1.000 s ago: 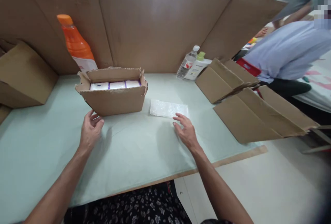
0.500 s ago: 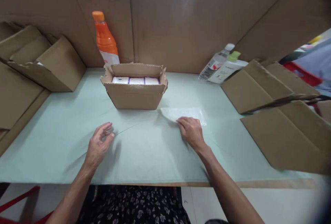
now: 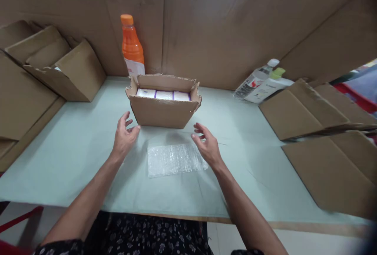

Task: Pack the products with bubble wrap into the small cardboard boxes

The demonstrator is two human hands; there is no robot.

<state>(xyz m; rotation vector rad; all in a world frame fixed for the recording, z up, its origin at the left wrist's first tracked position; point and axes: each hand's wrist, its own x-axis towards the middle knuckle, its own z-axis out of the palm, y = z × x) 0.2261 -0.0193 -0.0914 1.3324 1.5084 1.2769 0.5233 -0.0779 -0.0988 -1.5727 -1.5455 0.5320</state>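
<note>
An open cardboard box [image 3: 165, 112] stands on the pale green table cover, with three white, purple-edged packs [image 3: 164, 95] side by side inside it. My left hand [image 3: 125, 135] is just off the box's lower left corner, fingers apart and holding nothing. On the other side, my right hand [image 3: 206, 141] hovers near the lower right corner, also open and empty. Between my hands, in front of the box, a clear sheet of bubble wrap [image 3: 173, 160] lies flat; my right hand and wrist overlap its right end.
Behind the box stands an orange bottle [image 3: 132, 47]. Cardboard boxes [image 3: 85, 70] are grouped at the left, and more folded cartons [image 3: 330, 168] lie at the right. A clear plastic bottle [image 3: 256, 78] and a white bottle with a green cap [image 3: 269, 88] lean at the back right.
The bubble wrap has come from right of the box to the front of it, and my right hand has let it go. Both hands have moved toward the box's sides.
</note>
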